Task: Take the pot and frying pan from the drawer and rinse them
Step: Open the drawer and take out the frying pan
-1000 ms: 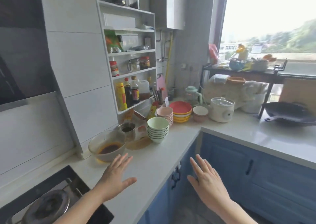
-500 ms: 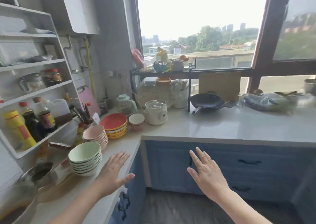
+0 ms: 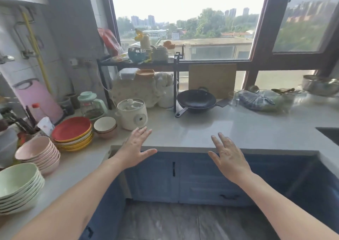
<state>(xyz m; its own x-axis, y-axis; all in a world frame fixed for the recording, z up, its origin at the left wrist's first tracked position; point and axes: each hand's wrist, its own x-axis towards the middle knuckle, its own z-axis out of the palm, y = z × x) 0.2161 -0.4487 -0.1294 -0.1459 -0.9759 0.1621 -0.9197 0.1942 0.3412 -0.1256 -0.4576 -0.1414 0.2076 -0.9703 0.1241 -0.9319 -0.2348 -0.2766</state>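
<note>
My left hand [image 3: 134,150] and my right hand [image 3: 228,157] are both held out in the air with fingers spread, holding nothing. They hover in front of the blue cabinets [image 3: 157,177] under the pale countertop [image 3: 220,129]. A drawer with a black handle [image 3: 229,196] sits low in the cabinet front, closed. A black wok-like pan [image 3: 196,100] stands on the counter by the window, far from both hands. The corner of a dark sink [image 3: 328,134] shows at the right edge.
Stacks of green bowls [image 3: 18,184], pink bowls [image 3: 38,153] and red and yellow plates [image 3: 72,133] crowd the left counter. A white electric cooker [image 3: 133,114], a black rack [image 3: 176,85], a wooden cutting board [image 3: 212,80] and a metal bowl [image 3: 320,84] line the window side.
My view has swung right from the stove and shelf to the window counter. Both hands have stayed spread and empty, now held in front of the blue cabinets.
</note>
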